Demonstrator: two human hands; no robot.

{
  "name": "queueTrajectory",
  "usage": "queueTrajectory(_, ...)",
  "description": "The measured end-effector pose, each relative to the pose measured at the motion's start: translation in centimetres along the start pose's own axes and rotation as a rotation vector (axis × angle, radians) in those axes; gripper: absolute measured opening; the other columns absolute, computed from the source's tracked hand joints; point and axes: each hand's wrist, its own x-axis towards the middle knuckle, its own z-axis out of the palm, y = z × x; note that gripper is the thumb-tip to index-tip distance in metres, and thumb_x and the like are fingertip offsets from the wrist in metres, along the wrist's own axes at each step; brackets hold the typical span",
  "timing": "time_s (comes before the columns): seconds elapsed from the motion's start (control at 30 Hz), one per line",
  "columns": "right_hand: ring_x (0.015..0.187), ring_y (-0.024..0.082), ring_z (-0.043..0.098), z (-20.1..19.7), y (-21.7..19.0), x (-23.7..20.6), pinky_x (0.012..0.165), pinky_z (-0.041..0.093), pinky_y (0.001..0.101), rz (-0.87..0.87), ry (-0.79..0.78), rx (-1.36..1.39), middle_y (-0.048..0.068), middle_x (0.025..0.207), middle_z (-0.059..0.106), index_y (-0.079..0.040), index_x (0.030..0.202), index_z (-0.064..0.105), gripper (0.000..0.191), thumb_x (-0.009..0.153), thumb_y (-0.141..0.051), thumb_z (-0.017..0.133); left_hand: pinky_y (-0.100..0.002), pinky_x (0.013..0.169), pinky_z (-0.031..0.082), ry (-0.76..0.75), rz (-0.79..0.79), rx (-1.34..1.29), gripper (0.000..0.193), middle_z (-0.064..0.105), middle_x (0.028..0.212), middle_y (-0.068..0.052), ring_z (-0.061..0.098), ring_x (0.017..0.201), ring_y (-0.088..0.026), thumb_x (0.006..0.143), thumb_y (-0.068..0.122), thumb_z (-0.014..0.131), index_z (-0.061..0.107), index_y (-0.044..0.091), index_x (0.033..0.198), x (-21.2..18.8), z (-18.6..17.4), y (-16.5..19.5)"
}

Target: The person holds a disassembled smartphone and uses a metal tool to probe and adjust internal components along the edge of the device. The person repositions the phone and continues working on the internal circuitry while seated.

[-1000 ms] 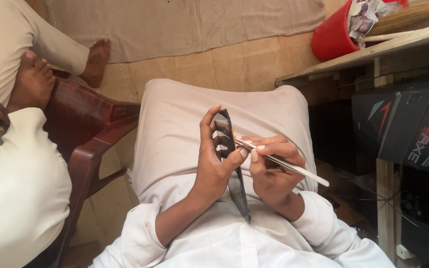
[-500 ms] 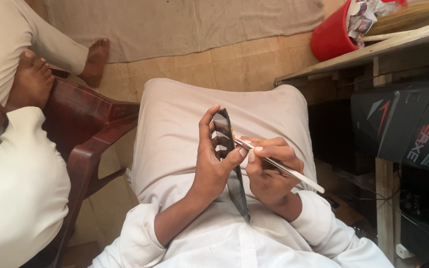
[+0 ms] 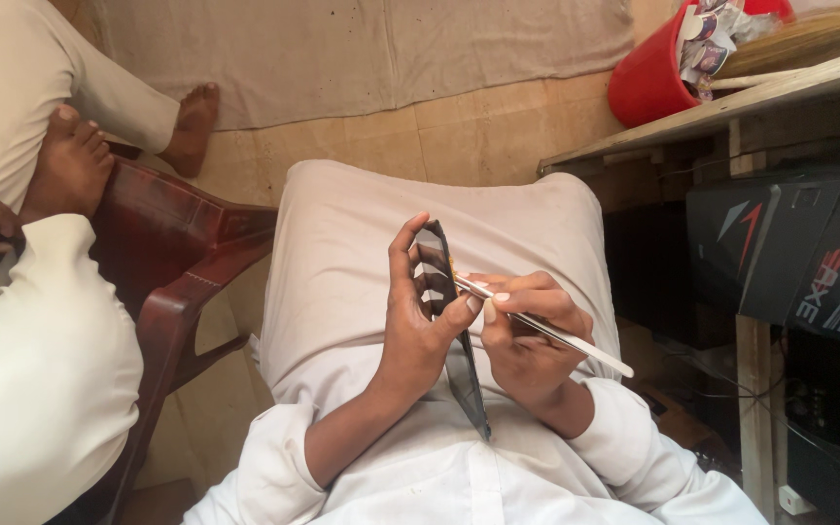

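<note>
My left hand grips a flat dark phone-like slab on edge above my lap, fingers wrapped over its far side and thumb on the near side. My right hand pinches a thin white stick-like tool, holding it like a pen. The tool's tip touches the slab's upper right edge, where a small orange spot shows. Both hands hover over my light-trousered knees.
A person in white sits on a dark red plastic chair at my left, bare feet up. A red bucket with scraps stands far right beside a wooden bench edge. Dark boxes fill the right side.
My right hand and the white tool have shifted very slightly against the slab's edge. The left hand's grip is unchanged.
</note>
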Motion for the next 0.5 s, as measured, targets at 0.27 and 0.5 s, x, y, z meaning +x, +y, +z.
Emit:
queueTrajectory(0.27, 0.102, 0.032, 0.077, 0.07, -0.01, 0.11, 0.087, 0.066, 0.0337, 0.015, 0.020, -0.023, 0.017, 0.099, 0.069, -0.002, 0.110, 0.057, 0.019, 0.096, 0.008, 0.065, -0.029, 0.080, 0.054, -0.012, 0.001, -0.011, 0.096, 0.049, 0.112, -0.006, 0.056, 0.093, -0.014, 0.085, 0.035, 0.078, 0.025, 0.012, 0.161, 0.05, -0.20, -0.17)
queueTrajectory(0.5, 0.100, 0.030, 0.077, 0.13, 0.14, -0.17, 0.087, 0.065, 0.0323, 0.036, 0.060, -0.011, 0.019, 0.101, 0.070, -0.002, 0.109, 0.057, 0.018, 0.096, 0.009, 0.064, -0.029, 0.080, 0.053, 0.002, 0.007, -0.013, 0.096, 0.049, 0.114, -0.006, 0.054, 0.093, -0.015, 0.085, 0.033, 0.079, 0.025, 0.011, 0.161, 0.09, 0.04, -0.08)
